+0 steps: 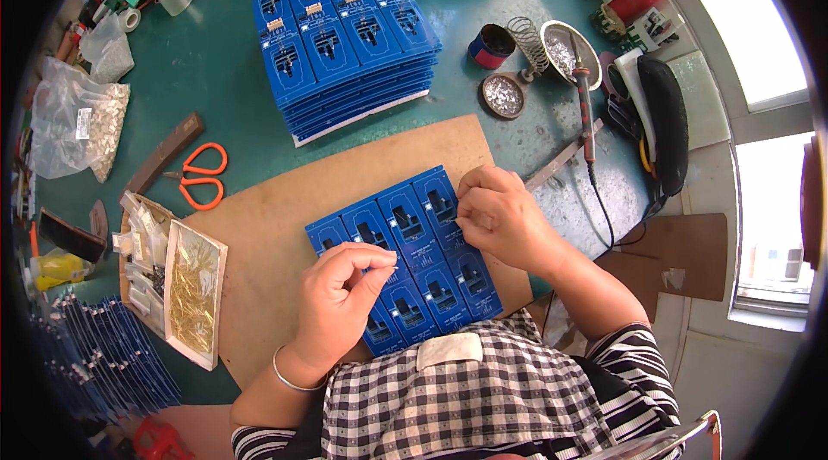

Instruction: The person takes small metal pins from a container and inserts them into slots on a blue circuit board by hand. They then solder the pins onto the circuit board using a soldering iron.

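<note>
Above the left part of the blue board point(420, 255), my left hand point(338, 298) is pinched, thumb meeting forefinger; something pale shows at the tips, too small for me to name. At the board's one o'clock edge, my right hand point(504, 217) has its fingers curled inward, and I cannot tell whether they grip anything. Between my two hands the board lies slantwise on a tan mat point(259, 236), its dark windows in rows, its near edge by my checked apron point(466, 400) at six o'clock.

Farther out, counting from the board, a box point(222, 289) of gold pins point(191, 298) sits at nine o'clock. Scissors point(200, 177) with orange handles lie at ten, beside a brown bar point(168, 150), and past them a clear bag point(65, 132) of pale bits. A tall stack point(345, 46) of blue boards stands at eleven. At one are a dark tin point(493, 44), a dish point(485, 96) of silvery scraps and a coil point(528, 39); at two, a soldering iron point(587, 128). More boards point(108, 356) stand between eight and nine.
</note>
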`<state>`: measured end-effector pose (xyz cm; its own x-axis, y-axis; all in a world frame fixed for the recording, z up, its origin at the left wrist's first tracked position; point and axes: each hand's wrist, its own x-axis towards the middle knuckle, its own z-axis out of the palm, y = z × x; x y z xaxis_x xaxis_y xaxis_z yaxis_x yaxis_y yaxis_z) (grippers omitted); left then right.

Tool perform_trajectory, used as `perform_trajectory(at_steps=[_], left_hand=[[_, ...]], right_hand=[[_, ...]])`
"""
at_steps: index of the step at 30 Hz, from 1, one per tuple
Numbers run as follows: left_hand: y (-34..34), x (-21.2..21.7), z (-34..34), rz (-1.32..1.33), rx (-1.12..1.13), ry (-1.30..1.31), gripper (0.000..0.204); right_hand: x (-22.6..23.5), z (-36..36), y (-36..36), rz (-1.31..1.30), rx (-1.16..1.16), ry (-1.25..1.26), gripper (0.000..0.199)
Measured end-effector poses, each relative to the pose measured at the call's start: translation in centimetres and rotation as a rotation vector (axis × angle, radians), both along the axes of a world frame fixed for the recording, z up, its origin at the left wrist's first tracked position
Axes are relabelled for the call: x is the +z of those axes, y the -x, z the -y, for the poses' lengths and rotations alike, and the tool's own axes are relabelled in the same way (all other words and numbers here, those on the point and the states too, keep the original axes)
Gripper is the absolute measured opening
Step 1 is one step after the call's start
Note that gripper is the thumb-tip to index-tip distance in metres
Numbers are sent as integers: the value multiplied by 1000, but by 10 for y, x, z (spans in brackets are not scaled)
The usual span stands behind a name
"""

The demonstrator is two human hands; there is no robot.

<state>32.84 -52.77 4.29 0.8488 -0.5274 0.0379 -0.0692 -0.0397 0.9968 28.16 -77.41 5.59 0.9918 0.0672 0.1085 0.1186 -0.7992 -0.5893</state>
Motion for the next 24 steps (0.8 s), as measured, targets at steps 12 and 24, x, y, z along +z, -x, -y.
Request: perform_trajectory(at_steps=[12,24], left_hand=[[0,0,1,26,-3,-9,4],[-1,0,0,42,-5,-12,4]], right_hand=[[6,-1,-5,21,66,122,12],[22,-9,-16,81,256,442,7]])
